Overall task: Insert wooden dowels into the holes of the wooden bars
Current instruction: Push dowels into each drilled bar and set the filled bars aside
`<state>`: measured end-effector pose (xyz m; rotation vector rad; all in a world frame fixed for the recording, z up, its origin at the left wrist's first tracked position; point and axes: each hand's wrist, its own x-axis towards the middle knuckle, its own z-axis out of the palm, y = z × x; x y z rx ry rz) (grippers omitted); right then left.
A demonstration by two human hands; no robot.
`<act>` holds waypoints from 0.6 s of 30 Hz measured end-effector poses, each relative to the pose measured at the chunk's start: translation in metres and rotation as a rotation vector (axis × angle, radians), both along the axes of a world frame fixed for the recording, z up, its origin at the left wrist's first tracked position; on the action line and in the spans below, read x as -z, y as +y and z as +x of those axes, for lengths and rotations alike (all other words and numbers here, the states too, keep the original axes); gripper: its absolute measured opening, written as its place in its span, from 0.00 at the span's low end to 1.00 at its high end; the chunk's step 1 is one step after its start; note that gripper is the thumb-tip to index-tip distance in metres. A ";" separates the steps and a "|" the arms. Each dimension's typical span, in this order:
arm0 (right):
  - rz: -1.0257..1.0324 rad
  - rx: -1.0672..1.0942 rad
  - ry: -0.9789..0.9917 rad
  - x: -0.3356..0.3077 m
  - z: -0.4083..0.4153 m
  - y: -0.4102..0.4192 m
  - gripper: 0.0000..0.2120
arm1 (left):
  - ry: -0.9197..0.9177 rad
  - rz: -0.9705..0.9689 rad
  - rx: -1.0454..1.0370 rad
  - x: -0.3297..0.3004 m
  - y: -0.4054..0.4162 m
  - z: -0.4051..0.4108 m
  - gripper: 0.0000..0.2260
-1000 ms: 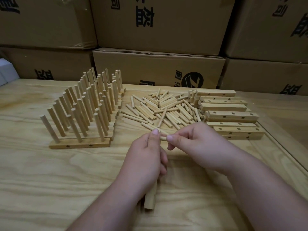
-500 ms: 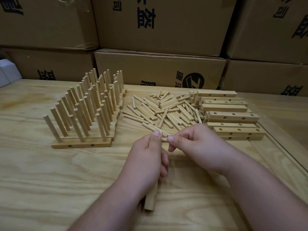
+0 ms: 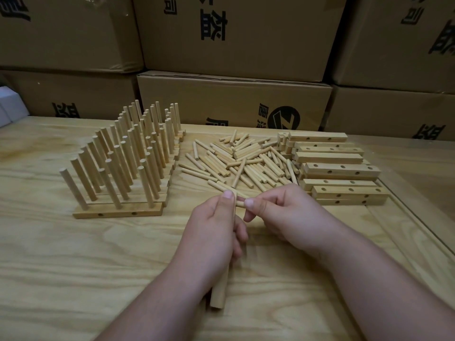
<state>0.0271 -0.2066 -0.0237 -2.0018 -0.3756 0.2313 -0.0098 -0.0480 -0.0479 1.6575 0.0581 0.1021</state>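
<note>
Unmoved, hands (image 3: 248,217) mostly hide bar (image 3: 219,291), dowel (image 3: 240,204).

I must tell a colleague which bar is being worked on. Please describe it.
In front of the loose dowels, both hands meet above the table. The left hand grips one bar. Unlike the stacked bars, it is held, pointing towards the person.

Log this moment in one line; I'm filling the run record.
left hand grips bar | right hand pinches dowel at bar's top
</note>
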 end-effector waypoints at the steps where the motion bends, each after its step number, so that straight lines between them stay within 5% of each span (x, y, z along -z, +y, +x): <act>1: 0.010 0.001 -0.007 0.000 0.000 0.001 0.15 | -0.009 -0.032 -0.009 0.000 0.000 0.000 0.19; 5: 0.097 0.060 -0.044 0.000 0.004 0.004 0.12 | 0.027 -0.275 -0.007 0.000 -0.001 0.004 0.21; 9: 0.319 0.234 -0.040 0.004 0.012 0.003 0.10 | 0.064 -0.320 -0.023 0.003 -0.004 0.009 0.13; 13: 0.620 0.452 0.085 0.011 0.022 -0.001 0.23 | 0.063 -0.352 -0.136 0.006 -0.004 0.013 0.14; 15: 0.496 0.488 -0.008 0.017 0.023 -0.001 0.24 | 0.080 -0.463 -0.208 0.003 -0.001 0.015 0.16; 18: -0.028 0.385 -0.290 0.031 0.023 0.003 0.11 | 0.137 -0.648 -0.258 0.000 0.004 0.017 0.17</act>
